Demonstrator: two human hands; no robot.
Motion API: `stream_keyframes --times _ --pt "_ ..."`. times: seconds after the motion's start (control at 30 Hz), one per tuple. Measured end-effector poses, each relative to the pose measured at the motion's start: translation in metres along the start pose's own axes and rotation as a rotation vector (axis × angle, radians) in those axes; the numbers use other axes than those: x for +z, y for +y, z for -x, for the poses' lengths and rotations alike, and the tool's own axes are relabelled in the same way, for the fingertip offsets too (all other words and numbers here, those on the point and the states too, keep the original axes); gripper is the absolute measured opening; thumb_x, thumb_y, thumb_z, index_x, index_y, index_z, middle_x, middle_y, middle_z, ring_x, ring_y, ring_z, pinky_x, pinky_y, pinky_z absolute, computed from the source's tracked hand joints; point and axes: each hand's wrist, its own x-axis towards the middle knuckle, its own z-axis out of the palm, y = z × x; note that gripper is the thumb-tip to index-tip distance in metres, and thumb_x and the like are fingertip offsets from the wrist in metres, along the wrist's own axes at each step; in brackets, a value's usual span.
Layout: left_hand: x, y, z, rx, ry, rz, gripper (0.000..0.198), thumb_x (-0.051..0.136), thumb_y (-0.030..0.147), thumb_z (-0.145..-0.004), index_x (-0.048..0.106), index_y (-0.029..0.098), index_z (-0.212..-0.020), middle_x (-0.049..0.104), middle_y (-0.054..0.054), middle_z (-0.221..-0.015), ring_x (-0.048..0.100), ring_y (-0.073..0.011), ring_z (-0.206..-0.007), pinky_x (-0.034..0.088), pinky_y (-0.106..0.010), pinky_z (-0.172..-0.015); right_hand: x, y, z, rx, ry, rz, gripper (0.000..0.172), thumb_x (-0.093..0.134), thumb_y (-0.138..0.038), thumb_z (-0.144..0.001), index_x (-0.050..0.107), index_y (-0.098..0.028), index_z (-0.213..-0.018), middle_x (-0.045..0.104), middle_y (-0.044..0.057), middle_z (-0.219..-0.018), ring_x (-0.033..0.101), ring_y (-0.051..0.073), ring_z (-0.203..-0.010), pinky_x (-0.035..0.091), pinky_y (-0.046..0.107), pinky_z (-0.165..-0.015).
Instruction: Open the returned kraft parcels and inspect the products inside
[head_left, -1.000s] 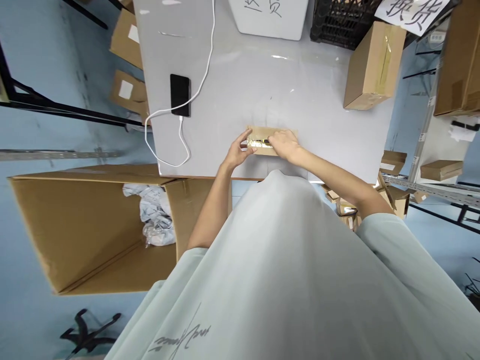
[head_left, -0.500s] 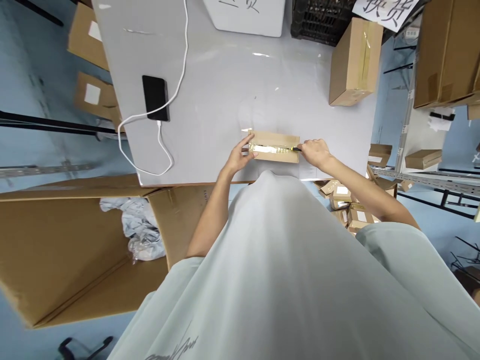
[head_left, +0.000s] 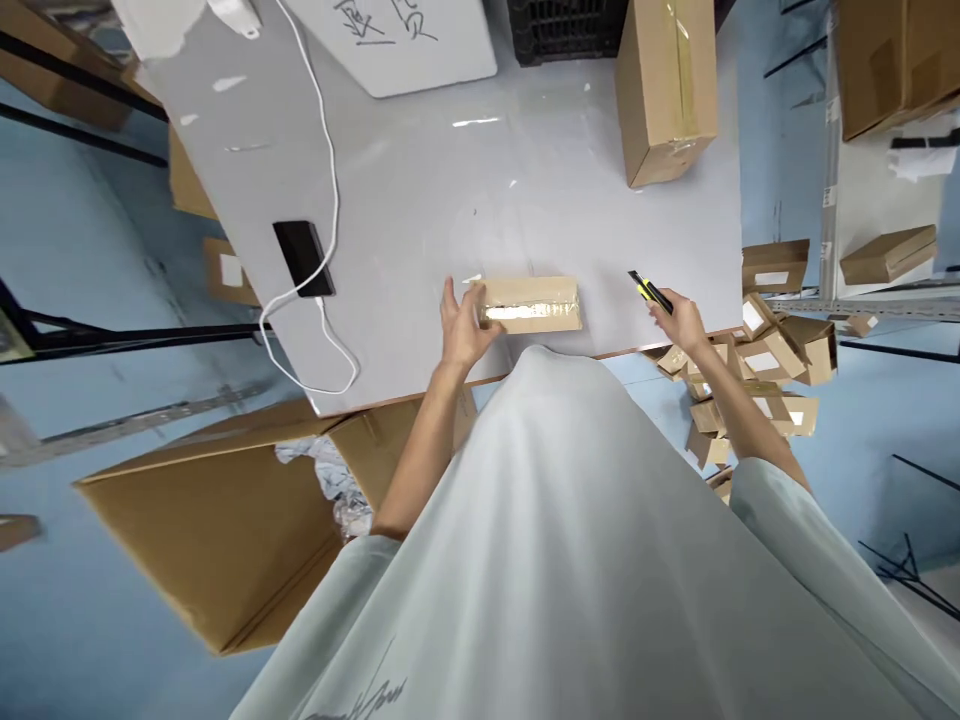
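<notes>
A small, long cardboard box (head_left: pixel 525 290) with shiny tape along its top lies near the table's front edge. At its left end is my left hand (head_left: pixel 463 328), thumb on the near side and a finger on the far side, gripping it. Other fingers of that hand stretch out past the box. To the right of the box, apart from it, my right hand (head_left: pixel 681 322) is closed round a black and yellow box cutter (head_left: pixel 651 292). The cutter's tip points up and left, over the table.
On the grey table (head_left: pixel 420 210) lie a black phone (head_left: pixel 298 252) and a white cable (head_left: pixel 334 170). Behind stand a white container (head_left: pixel 420 60), a black crate (head_left: pixel 566 30) and a taped carton (head_left: pixel 664 100). A large open carton (head_left: pixel 225 530) sits below left; several boxes (head_left: pixel 772 350) lie right.
My right hand has drawn the box cutter off the box, away to the right. My left hand stays at the box's left end. The whole view has shifted and turned a little.
</notes>
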Motion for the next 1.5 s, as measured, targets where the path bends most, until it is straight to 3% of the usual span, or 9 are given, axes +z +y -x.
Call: stream_keyframes --times 0.07,0.13,0.3,0.4,0.47,0.7,0.93,1.13,1.5 --pt "0.011 0.022 -0.017 0.092 -0.019 -0.112 0.091 0.098 0.048 -0.083 0.064 0.037 -0.166 0.032 -0.01 -0.195 0.018 -0.0497 -0.184 0.02 -0.077 -0.148 0.032 -0.005 0.0 0.049 0.005 -0.389 0.042 0.06 -0.057 -0.116 0.073 -0.019 -0.13 0.085 0.008 -0.104 0.076 0.018 -0.076 0.063 0.03 -0.076" --pt "0.027 0.044 -0.039 0.185 -0.143 -0.137 0.09 0.095 0.043 -0.087 0.06 0.03 -0.17 0.041 -0.015 -0.19 0.023 -0.0516 -0.182 0.014 -0.082 -0.147 0.064 -0.02 -0.002 0.104 0.005 -0.618 0.043 0.069 -0.064 -0.108 0.07 -0.022 -0.115 0.08 0.003 -0.092 0.069 0.014 -0.066 0.061 0.027 -0.068" --pt "0.064 0.071 -0.082 0.296 -0.372 -0.248 0.083 0.089 0.028 -0.087 0.063 0.021 -0.166 0.056 -0.021 -0.178 0.049 -0.0524 -0.167 0.026 -0.076 -0.146 0.117 -0.055 -0.013 0.125 -0.042 -0.885 0.047 0.069 -0.071 -0.107 0.062 -0.025 -0.111 0.08 0.002 -0.094 0.077 0.015 -0.076 0.063 0.024 -0.067" --pt "0.072 0.072 -0.084 0.294 -0.416 -0.316 0.078 0.08 0.023 -0.089 0.065 0.016 -0.166 0.062 -0.024 -0.17 0.057 -0.0524 -0.159 0.037 -0.071 -0.142 0.133 -0.063 -0.016 0.163 -0.047 -0.926 0.047 0.064 -0.073 -0.11 0.059 -0.026 -0.113 0.083 0.003 -0.1 0.083 0.016 -0.086 0.066 0.023 -0.07" --pt "0.075 0.071 -0.076 0.287 -0.418 -0.346 0.08 0.074 0.019 -0.09 0.061 0.011 -0.169 0.066 -0.026 -0.165 0.058 -0.0512 -0.159 0.033 -0.071 -0.145 0.141 -0.065 -0.015 0.169 -0.035 -0.938 0.042 0.063 -0.067 -0.112 0.06 -0.026 -0.116 0.086 0.004 -0.104 0.084 0.016 -0.092 0.067 0.022 -0.072" --pt "0.071 0.062 -0.039 0.218 -0.224 -0.337 0.078 0.061 0.021 -0.094 0.058 0.012 -0.172 0.062 -0.024 -0.173 0.043 -0.0447 -0.176 0.009 -0.074 -0.152 0.162 -0.075 -0.009 0.085 -0.164 -1.093 0.035 0.067 -0.055 -0.114 0.069 -0.022 -0.124 0.088 0.007 -0.108 0.086 0.017 -0.095 0.066 0.021 -0.069" --pt "0.059 0.053 -0.03 0.131 -0.081 -0.373 0.065 0.057 0.029 -0.104 0.06 0.014 -0.168 0.064 -0.025 -0.172 0.046 -0.0411 -0.175 0.013 -0.071 -0.151 0.172 -0.062 -0.016 -0.052 -0.208 -0.932 0.041 0.07 -0.061 -0.113 0.076 -0.021 -0.116 0.084 0.0 -0.09 0.074 0.011 -0.06 0.058 0.02 -0.06" --pt "0.063 0.051 -0.031 0.132 -0.088 -0.369 0.065 0.058 0.028 -0.103 0.061 0.013 -0.166 0.064 -0.026 -0.17 0.047 -0.0407 -0.174 0.011 -0.069 -0.152 0.167 -0.056 -0.02 -0.099 -0.291 -0.862 0.039 0.069 -0.058 -0.115 0.079 -0.02 -0.119 0.083 0.001 -0.09 0.072 0.012 -0.057 0.055 0.021 -0.057" --pt "0.069 0.052 -0.032 0.127 -0.058 -0.333 0.065 0.058 0.03 -0.103 0.061 0.014 -0.166 0.064 -0.024 -0.17 0.046 -0.0396 -0.175 0.009 -0.065 -0.153 0.159 -0.06 -0.02 -0.091 -0.277 -0.894 0.046 0.069 -0.064 -0.115 0.077 -0.02 -0.12 0.081 0.0 -0.088 0.071 0.011 -0.056 0.056 0.019 -0.055"
